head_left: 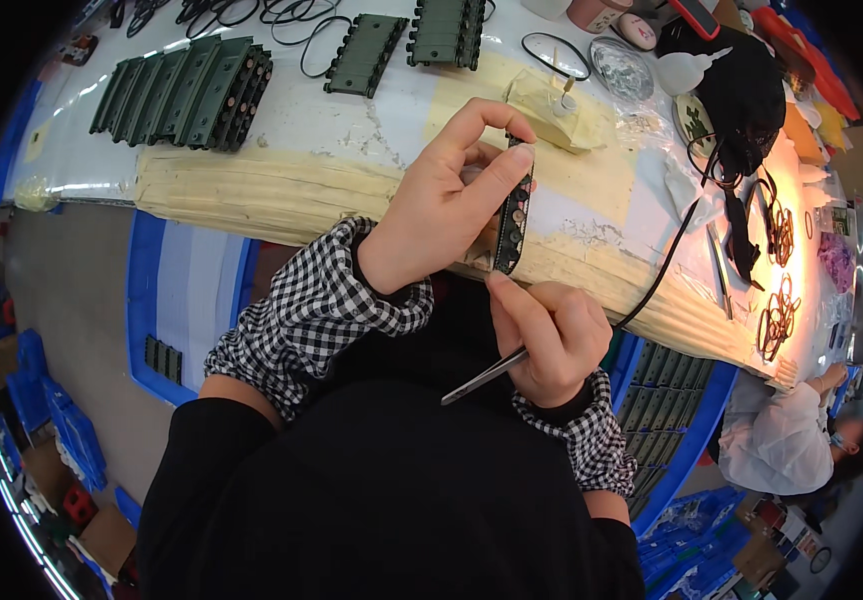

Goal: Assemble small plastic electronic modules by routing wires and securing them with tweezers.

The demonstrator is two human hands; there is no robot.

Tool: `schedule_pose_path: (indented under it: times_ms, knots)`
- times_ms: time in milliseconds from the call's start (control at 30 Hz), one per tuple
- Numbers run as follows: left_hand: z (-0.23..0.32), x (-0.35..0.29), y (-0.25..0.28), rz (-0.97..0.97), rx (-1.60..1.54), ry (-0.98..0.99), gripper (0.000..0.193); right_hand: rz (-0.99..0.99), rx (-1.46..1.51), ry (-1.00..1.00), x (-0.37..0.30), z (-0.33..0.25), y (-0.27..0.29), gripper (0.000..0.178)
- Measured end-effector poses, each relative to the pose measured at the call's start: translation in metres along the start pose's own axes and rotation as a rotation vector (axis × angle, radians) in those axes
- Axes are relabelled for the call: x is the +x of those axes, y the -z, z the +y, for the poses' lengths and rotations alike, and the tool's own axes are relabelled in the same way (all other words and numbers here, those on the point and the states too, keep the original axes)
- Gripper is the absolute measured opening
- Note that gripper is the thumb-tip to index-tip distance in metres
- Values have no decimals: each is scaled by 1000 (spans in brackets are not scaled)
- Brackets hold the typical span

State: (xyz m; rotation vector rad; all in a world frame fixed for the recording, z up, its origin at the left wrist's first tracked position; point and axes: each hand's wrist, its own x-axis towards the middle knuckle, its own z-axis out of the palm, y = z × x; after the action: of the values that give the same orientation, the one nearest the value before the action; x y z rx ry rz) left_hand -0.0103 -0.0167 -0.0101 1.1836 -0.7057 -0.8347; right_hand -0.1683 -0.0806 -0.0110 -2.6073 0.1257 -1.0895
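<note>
My left hand (451, 190) is closed round the upper part of a dark green plastic track piece (513, 225). The piece is held on edge above the table's padded front edge. Its side facing me is dark, with small round coppery parts. My right hand (554, 335) is closed on metal tweezers (486, 376), which stick out from the palm toward my body. The right index fingertip and thumb are at the lower end of the track piece; whether they pinch anything small there I cannot make out.
Stacked green track pieces (186, 95) lie at the back left, others (366, 52) farther back. A yellow-wrapped block (559, 108) stands ahead. A black cable (663, 272) crosses the table edge. Blue trays (146, 300) flank me below. A co-worker (781, 435) sits at right.
</note>
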Motion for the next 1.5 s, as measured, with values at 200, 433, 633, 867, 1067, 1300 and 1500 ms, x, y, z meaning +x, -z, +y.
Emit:
schedule_pose_path:
  times_ms: [200,433,633,867,1067,1300,1500]
  knots:
    - [-1,-1,2,-14,-42,12,20,47,246,-397,8,-3,5,16]
    - [-3,-2,4,-27,1,-27,20,-188,687,-868,17,2,9,8]
    - [-4,-2,-2,36,-88,-35,19,-276,907,-964,20,8,7,11]
    - [-3,-3,1,4,-75,-11,18,-474,941,-1094,23,9,18,15]
    - [-2,-3,6,-31,-34,13,20,-454,1033,-1093,19,8,16,13]
    - [2,-2,5,-48,-13,34,21,-364,1076,-1115,14,3,16,13]
    - [-1,-1,7,-57,17,-7,21,-265,1073,-1092,13,-1,14,14]
